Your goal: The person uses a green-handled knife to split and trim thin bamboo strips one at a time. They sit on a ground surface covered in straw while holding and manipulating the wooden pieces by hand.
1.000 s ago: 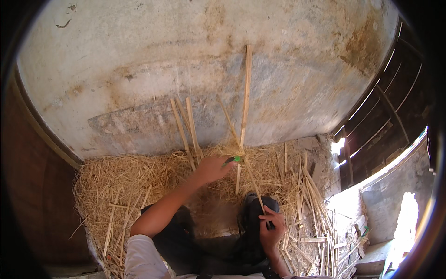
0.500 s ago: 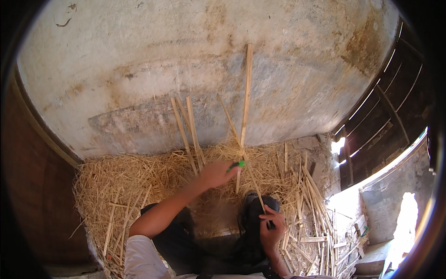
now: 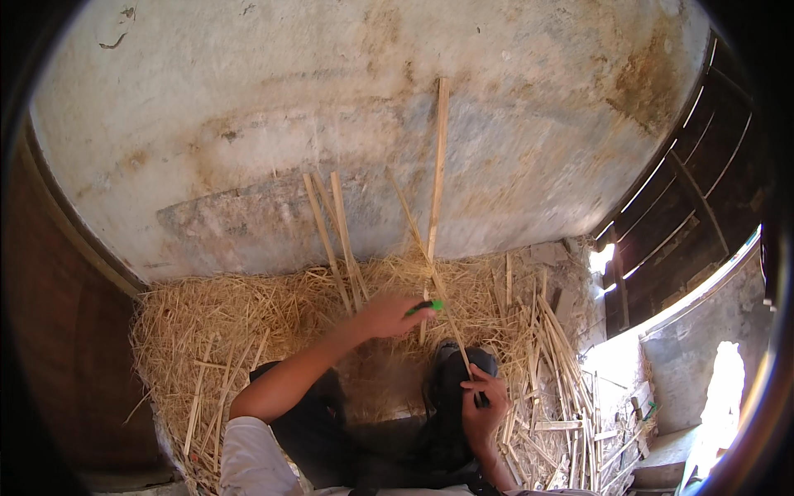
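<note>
Left hand grips green-and-black tool beside slanting wooden strip; right hand pinches strip's lower end; firm, steady pinch likely best.

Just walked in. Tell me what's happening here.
A seated person's right hand grips the lower end of a thin pale strip by the right knee. The left hand holds a small green-and-black tool right by the strip, farther up. Longer slats lean against the wall, and straw-like shavings cover the ground around the legs.
</note>
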The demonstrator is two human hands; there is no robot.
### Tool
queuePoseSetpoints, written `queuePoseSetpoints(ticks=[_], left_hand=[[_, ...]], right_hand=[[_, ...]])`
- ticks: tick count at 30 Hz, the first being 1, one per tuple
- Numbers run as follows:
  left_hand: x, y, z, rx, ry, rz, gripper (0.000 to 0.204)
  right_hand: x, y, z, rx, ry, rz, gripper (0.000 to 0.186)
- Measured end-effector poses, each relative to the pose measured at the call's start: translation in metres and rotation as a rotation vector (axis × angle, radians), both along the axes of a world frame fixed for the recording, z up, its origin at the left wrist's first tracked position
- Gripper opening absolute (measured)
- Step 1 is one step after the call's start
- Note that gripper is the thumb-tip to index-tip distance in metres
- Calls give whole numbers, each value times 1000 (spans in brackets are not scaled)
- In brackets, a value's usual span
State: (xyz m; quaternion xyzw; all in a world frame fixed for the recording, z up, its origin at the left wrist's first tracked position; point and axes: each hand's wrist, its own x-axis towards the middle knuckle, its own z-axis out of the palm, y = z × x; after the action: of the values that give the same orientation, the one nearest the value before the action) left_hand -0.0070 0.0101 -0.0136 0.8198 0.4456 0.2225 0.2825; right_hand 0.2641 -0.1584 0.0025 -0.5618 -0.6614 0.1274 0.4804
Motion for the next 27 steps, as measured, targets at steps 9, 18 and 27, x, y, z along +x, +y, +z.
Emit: queuePoseSetpoints(ticks=[9, 18, 27], left_hand=[[-13, 14, 3, 9, 49, 82, 59], [-7, 13, -7, -5, 57, 135, 60], [-3, 6, 3, 66, 67, -31, 59]], right_hand=[[1, 0, 2, 4, -12, 21, 22], [-1, 0, 0, -3, -2, 15, 21], [1, 1, 0, 18, -20, 16, 23]])
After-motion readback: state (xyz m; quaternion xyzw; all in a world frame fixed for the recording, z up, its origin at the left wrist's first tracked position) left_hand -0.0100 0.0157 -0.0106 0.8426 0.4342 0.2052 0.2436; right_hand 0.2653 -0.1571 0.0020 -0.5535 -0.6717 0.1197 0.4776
